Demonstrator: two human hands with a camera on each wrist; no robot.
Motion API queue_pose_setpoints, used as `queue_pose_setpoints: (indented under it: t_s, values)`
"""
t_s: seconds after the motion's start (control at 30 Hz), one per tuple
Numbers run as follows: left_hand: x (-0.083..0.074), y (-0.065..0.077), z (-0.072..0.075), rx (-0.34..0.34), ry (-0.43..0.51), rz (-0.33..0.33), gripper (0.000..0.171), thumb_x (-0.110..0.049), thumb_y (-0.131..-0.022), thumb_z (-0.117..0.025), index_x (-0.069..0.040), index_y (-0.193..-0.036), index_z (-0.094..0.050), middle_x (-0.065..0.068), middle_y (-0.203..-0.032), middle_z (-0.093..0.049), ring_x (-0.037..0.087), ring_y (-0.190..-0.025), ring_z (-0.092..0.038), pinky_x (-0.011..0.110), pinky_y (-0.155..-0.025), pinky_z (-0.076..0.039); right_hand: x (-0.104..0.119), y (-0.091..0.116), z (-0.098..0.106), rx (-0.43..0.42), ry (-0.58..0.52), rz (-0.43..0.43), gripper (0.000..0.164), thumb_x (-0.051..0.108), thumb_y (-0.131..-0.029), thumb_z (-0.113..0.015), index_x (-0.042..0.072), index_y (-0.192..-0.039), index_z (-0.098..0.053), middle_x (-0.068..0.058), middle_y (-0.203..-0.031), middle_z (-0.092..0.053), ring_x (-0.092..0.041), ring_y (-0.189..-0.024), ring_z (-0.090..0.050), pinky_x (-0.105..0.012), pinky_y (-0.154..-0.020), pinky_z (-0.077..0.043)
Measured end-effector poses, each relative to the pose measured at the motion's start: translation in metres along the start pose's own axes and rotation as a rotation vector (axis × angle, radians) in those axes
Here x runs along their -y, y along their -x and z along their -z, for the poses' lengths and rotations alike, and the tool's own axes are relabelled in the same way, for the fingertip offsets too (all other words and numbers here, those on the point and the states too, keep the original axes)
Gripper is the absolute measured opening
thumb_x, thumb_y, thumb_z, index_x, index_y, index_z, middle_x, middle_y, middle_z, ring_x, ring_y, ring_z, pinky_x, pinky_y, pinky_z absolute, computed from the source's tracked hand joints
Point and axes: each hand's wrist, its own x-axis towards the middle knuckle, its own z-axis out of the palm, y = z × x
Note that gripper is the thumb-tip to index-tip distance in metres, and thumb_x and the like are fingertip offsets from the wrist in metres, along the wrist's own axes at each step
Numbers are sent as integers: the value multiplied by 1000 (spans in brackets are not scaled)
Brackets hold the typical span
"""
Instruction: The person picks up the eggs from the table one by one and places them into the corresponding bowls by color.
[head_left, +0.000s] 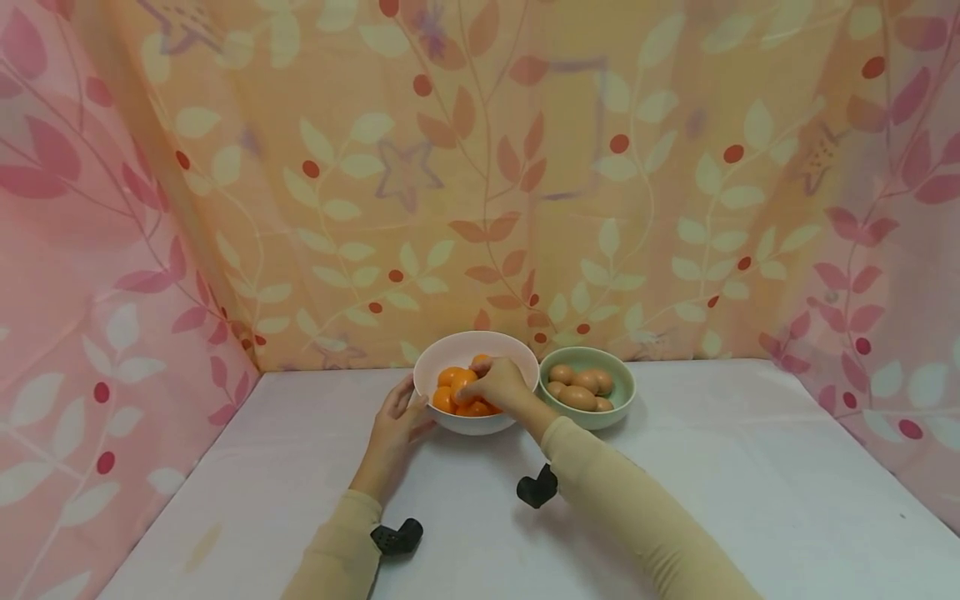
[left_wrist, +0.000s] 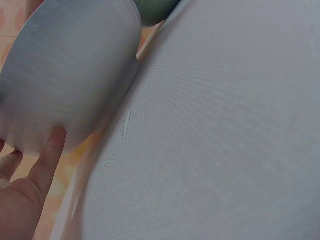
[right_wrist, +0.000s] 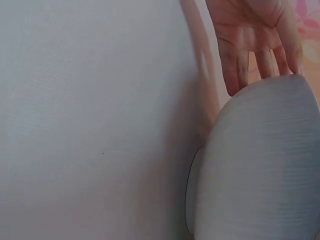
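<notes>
A white bowl (head_left: 474, 423) stands near the back of the table and holds several tangerines (head_left: 443, 399). My right hand (head_left: 504, 385) reaches over the bowl's right rim and pinches a tangerine (head_left: 465, 385) at the top of the pile. At the bowl's left side, my left hand (head_left: 397, 417) rests with its fingers against the outer wall and its thumb near the rim. Close up in the left wrist view, one finger (left_wrist: 52, 147) lies straight along the bowl (left_wrist: 70, 75). The right wrist view shows the left hand (right_wrist: 255, 37) touching the bowl, while the right hand is out of sight there.
Just right of the white bowl, a pale green bowl (head_left: 624, 397) holds several brown eggs (head_left: 577, 397). A white cloth covers the table (head_left: 480, 517). Patterned curtains (head_left: 480, 167) hang behind and on both sides. Each wrist carries a black camera (head_left: 538, 487).
</notes>
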Motion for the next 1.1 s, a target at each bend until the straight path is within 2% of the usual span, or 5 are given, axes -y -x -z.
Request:
queue_pose_setpoints:
  t_s: [0.33, 0.6, 0.73, 0.93, 1.1]
  values:
    - [-2, 1, 0, -10, -11, 5, 57, -24, -103, -54, -18, -155, -31, 4, -165, -27, 32, -138, -48, 48, -105, -52, 0, 0, -3, -3, -8, -1, 53, 15, -70, -89, 3, -117, -68, -10, -113, -71, -22, -103, -62, -31, -97, -58]
    - [-1, -2, -3, -20, -12, 12, 58, -24, -103, -56, -19, -155, -32, 5, -164, -29, 33, -137, -49, 48, -104, -52, 0, 1, -1, -38, 57, 53, 54, 21, -71, -89, 3, -117, -69, -11, -113, -72, -23, -104, -63, -33, -101, -55]
    - [0, -3, -5, -11, 7, 18, 58, -23, -103, -56, -17, -155, -32, 6, -164, -28, 34, -136, -49, 49, -106, -51, 0, 6, 5, -54, 14, 56, 47, 16, -74, -86, 0, -115, -70, -13, -114, -71, -24, -108, -63, -34, -102, -55]
    - [-3, -5, -3, 6, -4, 1, 59, -22, -102, -57, -14, -155, -31, 8, -164, -29, 35, -134, -51, 44, -104, -53, 7, 11, 39, -129, 9, 192, 28, 11, -88, -73, 0, -113, -73, -16, -112, -74, -28, -107, -67, -36, -97, -58]
    - [-18, -8, 15, -23, -162, -40, 62, -25, -102, -58, -5, -154, -30, 13, -162, -31, 33, -137, -49, 40, -103, -54, 11, 15, 95, -272, 50, 277, 30, 25, -95, -68, 3, -114, -74, -15, -115, -74, -28, -109, -67, -33, -91, -57]
